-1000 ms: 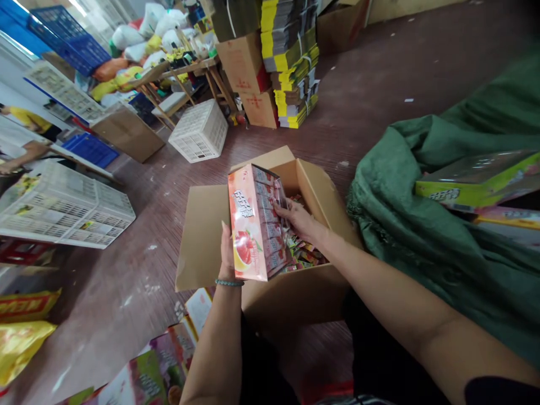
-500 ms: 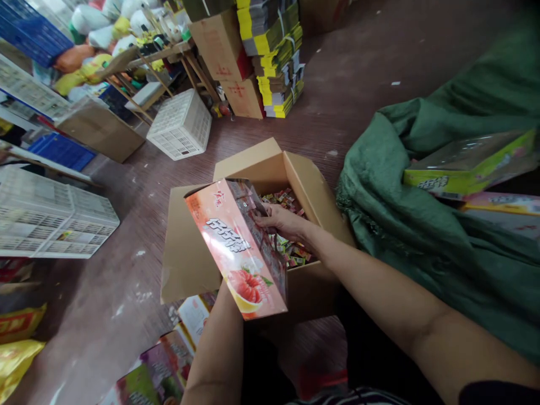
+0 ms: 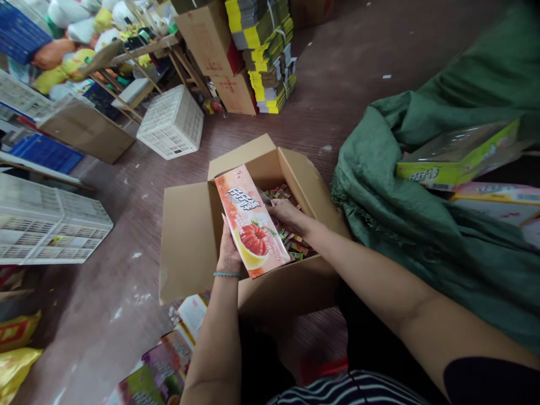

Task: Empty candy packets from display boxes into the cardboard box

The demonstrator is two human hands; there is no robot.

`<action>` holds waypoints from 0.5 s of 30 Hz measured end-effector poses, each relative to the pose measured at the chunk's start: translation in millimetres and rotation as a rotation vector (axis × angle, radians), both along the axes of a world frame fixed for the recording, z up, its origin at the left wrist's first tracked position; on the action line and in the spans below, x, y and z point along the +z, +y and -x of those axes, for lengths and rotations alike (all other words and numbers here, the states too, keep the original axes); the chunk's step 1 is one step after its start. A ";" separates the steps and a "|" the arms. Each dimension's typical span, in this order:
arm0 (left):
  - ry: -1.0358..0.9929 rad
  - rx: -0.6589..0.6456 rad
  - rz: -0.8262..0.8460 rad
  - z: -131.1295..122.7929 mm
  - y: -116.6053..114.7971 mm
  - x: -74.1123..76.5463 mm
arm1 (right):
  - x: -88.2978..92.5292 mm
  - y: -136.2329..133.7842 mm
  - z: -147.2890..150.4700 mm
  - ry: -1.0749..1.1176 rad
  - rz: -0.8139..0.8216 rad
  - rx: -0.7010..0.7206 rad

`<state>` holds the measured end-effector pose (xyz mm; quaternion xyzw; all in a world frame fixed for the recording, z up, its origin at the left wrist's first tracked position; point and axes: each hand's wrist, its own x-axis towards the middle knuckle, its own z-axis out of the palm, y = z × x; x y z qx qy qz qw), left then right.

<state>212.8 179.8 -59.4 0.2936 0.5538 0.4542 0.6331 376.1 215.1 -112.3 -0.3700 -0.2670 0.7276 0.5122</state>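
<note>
A pink candy box (image 3: 253,222) with a grapefruit picture and white lettering is tilted above an open cardboard carton (image 3: 185,242). My left hand (image 3: 230,250), wearing a beaded bracelet, grips its lower left side, the fingers partly hidden beneath. On the other side, my right hand (image 3: 287,216) has its fingers closed at the box's right edge; the fingertips are partly hidden. Many small wrapped packets (image 3: 297,247) in red, green and yellow lie inside the carton, below my right hand.
Coloured boxes (image 3: 162,365) stand on the floor at lower left. Green cloth (image 3: 363,152) bunches at right around a green windowed box (image 3: 439,174). White plastic crates (image 3: 172,124) and a strapped stack of yellow-edged card (image 3: 272,73) are farther off.
The pink box has turned so its printed face points more toward me, and it has shifted up over the carton. My left hand has come into view on its side.
</note>
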 end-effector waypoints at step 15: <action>0.095 0.282 0.181 63.0 6.7 -24.6 | -29.0 0.4 18.4 -0.300 0.074 -0.232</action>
